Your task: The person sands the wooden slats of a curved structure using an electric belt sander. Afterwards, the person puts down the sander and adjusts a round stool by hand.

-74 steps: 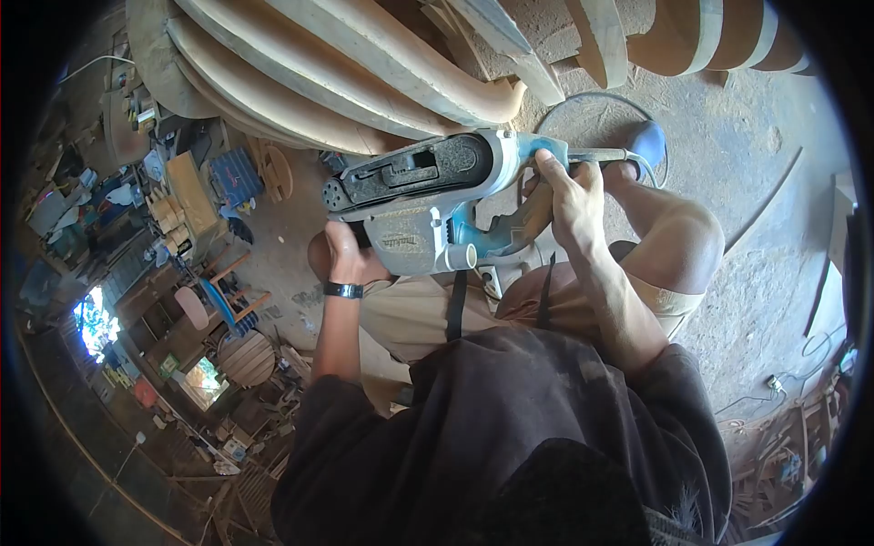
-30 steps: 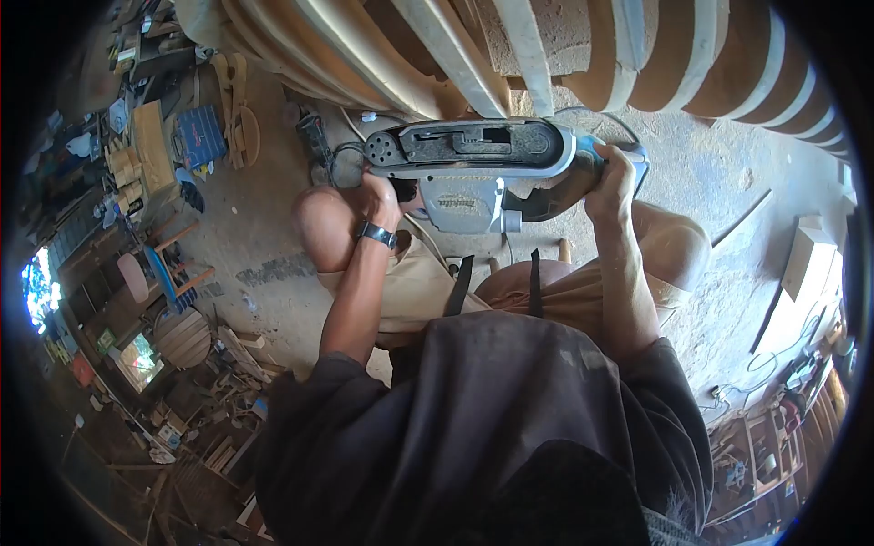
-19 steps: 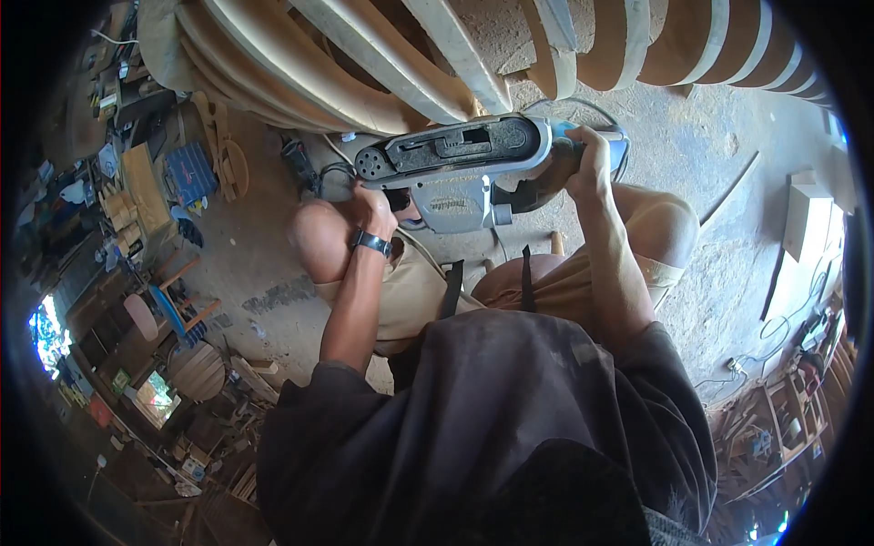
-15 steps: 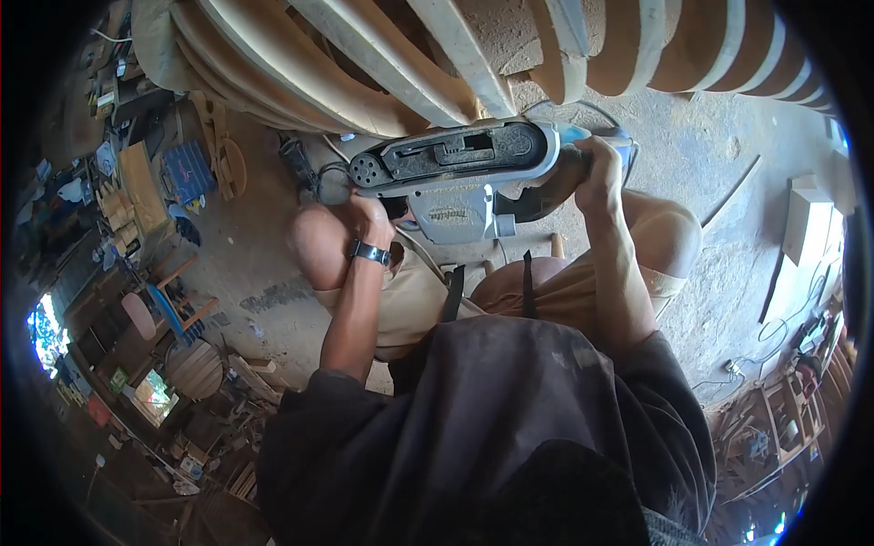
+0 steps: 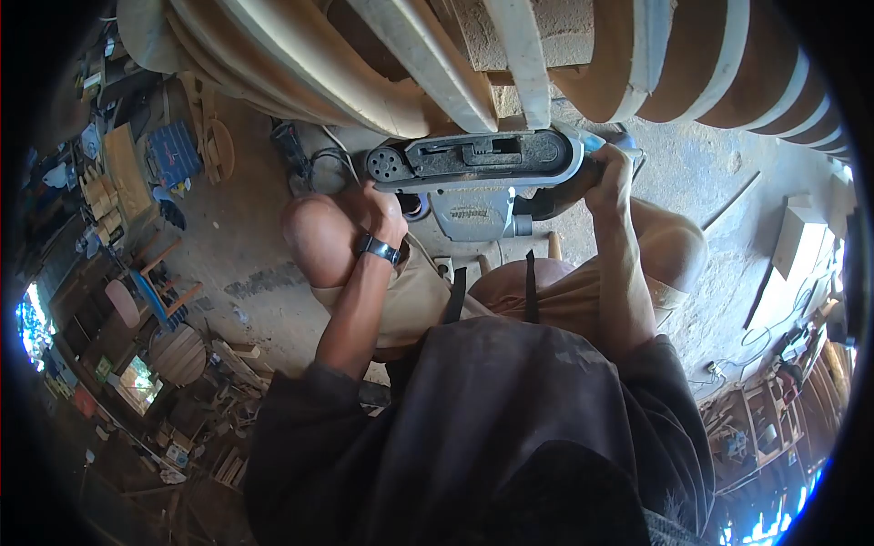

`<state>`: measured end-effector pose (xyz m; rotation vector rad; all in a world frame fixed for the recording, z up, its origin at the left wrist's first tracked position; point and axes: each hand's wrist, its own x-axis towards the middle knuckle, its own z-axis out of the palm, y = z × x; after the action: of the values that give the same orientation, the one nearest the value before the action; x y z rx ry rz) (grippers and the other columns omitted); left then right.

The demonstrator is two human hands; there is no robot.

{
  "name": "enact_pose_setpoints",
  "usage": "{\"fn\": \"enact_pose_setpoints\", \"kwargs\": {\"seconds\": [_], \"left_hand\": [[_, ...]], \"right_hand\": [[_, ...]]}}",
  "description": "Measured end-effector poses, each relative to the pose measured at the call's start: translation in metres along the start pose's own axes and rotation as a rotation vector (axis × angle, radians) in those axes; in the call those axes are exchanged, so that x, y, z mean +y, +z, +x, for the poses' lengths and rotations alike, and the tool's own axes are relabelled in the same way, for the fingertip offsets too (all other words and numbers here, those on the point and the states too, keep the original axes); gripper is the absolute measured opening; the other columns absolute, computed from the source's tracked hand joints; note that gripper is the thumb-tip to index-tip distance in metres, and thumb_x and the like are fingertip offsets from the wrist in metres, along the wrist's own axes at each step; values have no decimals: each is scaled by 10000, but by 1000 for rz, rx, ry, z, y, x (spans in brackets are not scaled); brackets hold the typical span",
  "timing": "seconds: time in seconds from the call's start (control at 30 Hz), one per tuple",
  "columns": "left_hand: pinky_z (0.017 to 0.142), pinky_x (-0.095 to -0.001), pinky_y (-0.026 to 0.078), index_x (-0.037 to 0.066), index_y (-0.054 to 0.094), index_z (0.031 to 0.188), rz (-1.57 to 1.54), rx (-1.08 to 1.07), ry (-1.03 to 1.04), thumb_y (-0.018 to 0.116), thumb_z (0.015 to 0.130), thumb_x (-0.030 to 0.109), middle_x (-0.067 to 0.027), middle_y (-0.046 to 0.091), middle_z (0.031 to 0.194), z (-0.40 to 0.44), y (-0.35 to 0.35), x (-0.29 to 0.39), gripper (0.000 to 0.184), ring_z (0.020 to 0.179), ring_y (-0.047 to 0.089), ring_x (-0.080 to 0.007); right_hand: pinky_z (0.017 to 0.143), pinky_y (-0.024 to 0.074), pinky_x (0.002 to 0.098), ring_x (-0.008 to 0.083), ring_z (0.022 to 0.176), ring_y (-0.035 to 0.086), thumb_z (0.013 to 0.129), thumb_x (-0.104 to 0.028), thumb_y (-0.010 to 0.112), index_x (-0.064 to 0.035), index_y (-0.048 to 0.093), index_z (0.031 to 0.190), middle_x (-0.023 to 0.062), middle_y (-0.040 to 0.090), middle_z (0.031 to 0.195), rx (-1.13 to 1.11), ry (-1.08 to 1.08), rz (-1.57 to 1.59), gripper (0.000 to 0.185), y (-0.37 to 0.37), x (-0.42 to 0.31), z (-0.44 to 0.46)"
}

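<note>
Far to the left of the belt sander point(image 5: 473, 214), we see a bright opening point(image 5: 35, 323), partly lost in the dark rim of the view; the clutter near it is too small for us to sort out. Nearer the sander, on that same side, is a blue box point(image 5: 173, 155), its contents out of sight. At the sander's left end we find the left hand point(image 5: 382, 214), a dark watch point(image 5: 378, 248) on its wrist. It has hold of the front part, but its fingers pass behind the body, so we cannot tell how far they curl. The sander itself is held on its side between both hands, its lettering too blurred for us to read. Just beyond it stand curved wooden ribs point(image 5: 446, 86), cut off by the top edge; we cannot tell whether they touch it. At the sander's right end, the right hand point(image 5: 608, 177) is closed around the rear handle, fingertips hidden on the far side. Well to the right of the sander, we make out a white block point(image 5: 801, 238) and a thin, tangled cable point(image 5: 760, 332).
</note>
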<state>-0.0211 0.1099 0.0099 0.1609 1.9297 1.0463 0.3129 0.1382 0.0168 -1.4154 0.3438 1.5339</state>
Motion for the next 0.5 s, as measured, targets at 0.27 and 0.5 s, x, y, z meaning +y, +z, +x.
{"fn": "enact_pose_setpoints", "kwargs": {"seconds": [0.27,0.5], "left_hand": [[790,-312,466,78,621,1009,-39,-28,14,372,926,260,-24,616,1013,-3,-2,3,320,871,575,-163],[765,-344,503,107,609,1023,-22,-57,-9,361,917,285,-31,621,1012,-14,3,11,323,873,598,-198]], "right_hand": [[612,447,310,199,652,539,674,-58,503,-39,540,713,64,536,719,-88,-28,-82,57,-27,7,32],[700,504,415,261,689,572,650,-49,465,-36,499,755,93,537,736,-32,-4,-29,112,-12,7,19]]}}
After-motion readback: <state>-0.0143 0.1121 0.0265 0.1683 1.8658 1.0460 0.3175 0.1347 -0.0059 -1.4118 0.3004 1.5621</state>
